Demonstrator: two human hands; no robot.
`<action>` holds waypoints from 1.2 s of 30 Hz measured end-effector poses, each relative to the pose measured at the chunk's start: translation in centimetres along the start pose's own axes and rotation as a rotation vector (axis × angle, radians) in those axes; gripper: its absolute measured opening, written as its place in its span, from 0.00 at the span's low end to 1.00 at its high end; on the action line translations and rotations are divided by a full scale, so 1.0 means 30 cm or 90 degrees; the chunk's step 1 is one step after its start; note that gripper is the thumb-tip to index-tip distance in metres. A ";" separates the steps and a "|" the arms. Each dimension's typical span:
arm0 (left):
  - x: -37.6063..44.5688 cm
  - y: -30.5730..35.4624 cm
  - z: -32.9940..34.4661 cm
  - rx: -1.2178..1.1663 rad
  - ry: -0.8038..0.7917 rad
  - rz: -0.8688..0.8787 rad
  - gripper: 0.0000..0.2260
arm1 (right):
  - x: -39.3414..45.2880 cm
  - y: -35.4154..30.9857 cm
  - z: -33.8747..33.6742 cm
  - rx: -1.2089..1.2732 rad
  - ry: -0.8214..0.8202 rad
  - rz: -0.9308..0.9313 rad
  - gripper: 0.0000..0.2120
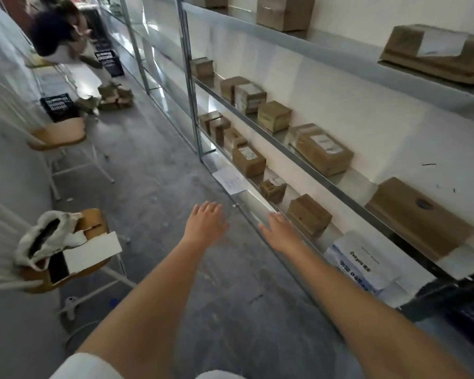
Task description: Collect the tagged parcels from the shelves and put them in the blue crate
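We look down a narrow aisle from a head-worn camera, both bare arms stretched forward over a grey concrete floor (pixel 159 170). Our left hand (pixel 206 220) hangs in the air above the floor, fingers straight and relaxed, holding nothing. Our right hand (pixel 279 228) is just as slack, fingers extended, empty, right at the front edge of a low metal shelf (pixel 253 207); we cannot tell whether it touches the edge.

The shelving unit (pixel 188 86) runs along the right side, from near to far, against a white wall. Brown cardboard parcels sit spaced along its tiers. Just beyond our right hand, on the low tier, stands one plain brown parcel (pixel 308 214), and a smaller one (pixel 272 188) lies a little farther along. Near right of these rests a white and blue plastic mailer (pixel 359 265) with printed text too blurred to read. On the tier above, a parcel with a white label (pixel 323 149) lies flat. A loose white paper sheet (pixel 230 180) hangs at the shelf edge.

On the left, a wooden-seated chair (pixel 58 135) stands by the wall, and a nearer seat holds a white cloth (pixel 49 233) and an open white box (pixel 93 253). Far down the aisle, two dark crates (their colour is hard to judge) sit on the floor, one (pixel 58 106) nearer than the other (pixel 108 62), beside a person (pixel 55 34) bending down.
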State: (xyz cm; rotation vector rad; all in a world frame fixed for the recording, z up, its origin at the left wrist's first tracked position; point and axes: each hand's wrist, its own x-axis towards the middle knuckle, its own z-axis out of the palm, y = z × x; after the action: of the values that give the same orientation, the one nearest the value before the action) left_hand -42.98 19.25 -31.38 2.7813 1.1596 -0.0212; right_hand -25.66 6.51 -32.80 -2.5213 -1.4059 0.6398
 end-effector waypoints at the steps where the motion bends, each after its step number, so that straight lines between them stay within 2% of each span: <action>1: 0.046 -0.034 -0.012 -0.002 -0.001 -0.005 0.26 | 0.058 -0.028 -0.013 -0.002 -0.001 -0.005 0.28; 12: 0.555 -0.266 -0.058 -0.061 0.003 -0.081 0.28 | 0.710 -0.199 -0.127 -0.017 -0.020 -0.061 0.27; 22: 1.016 -0.470 -0.144 -0.112 -0.008 -0.129 0.30 | 1.258 -0.400 -0.240 -0.025 -0.008 -0.107 0.30; 29: 1.378 -0.760 -0.153 -0.105 -0.034 -0.109 0.30 | 1.661 -0.578 -0.280 -0.003 0.002 -0.076 0.29; 36: 1.810 -1.003 -0.239 -0.095 -0.044 -0.053 0.30 | 2.028 -0.691 -0.357 0.107 0.034 0.026 0.30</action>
State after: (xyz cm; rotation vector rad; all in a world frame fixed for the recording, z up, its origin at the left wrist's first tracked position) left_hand -26.28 79.46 -31.03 2.5814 1.2058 -0.0364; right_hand -8.74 69.43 -32.72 -2.4224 -1.2312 0.6642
